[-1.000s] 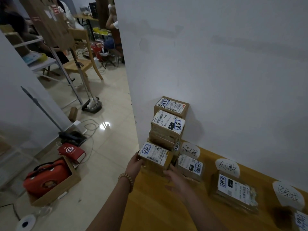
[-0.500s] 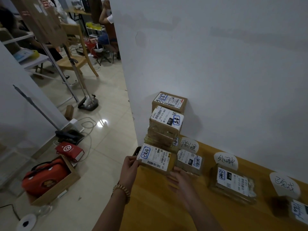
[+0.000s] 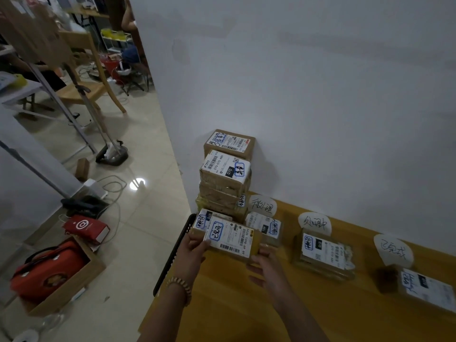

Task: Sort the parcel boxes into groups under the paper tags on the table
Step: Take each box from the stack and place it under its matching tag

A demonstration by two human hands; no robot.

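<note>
I hold a small cardboard parcel box point(image 3: 229, 239) with a white label between both hands, lifted just above the wooden table point(image 3: 246, 304). My left hand point(image 3: 193, 246) grips its left end; my right hand point(image 3: 265, 259) holds its right end from below. Behind it stands a stack of parcel boxes point(image 3: 225, 178) against the wall. Another box point(image 3: 204, 218) lies right behind the held one. Three oval paper tags stand along the wall: left tag point(image 3: 262, 206), middle tag point(image 3: 314, 222), right tag point(image 3: 392, 250). Single boxes lie under them: point(image 3: 265, 227), point(image 3: 325, 253), point(image 3: 427, 290).
The white wall point(image 3: 320, 95) runs along the table's far edge. A black strip point(image 3: 172, 253) edges the table's left end. On the floor at left sit a carton holding a red bag point(image 3: 47, 270), a red box point(image 3: 86, 228), cables and a stand base point(image 3: 112, 154).
The box came off the left pile and moved up and toward me between both hands. A box behind it is now uncovered. My view shifted slightly.
</note>
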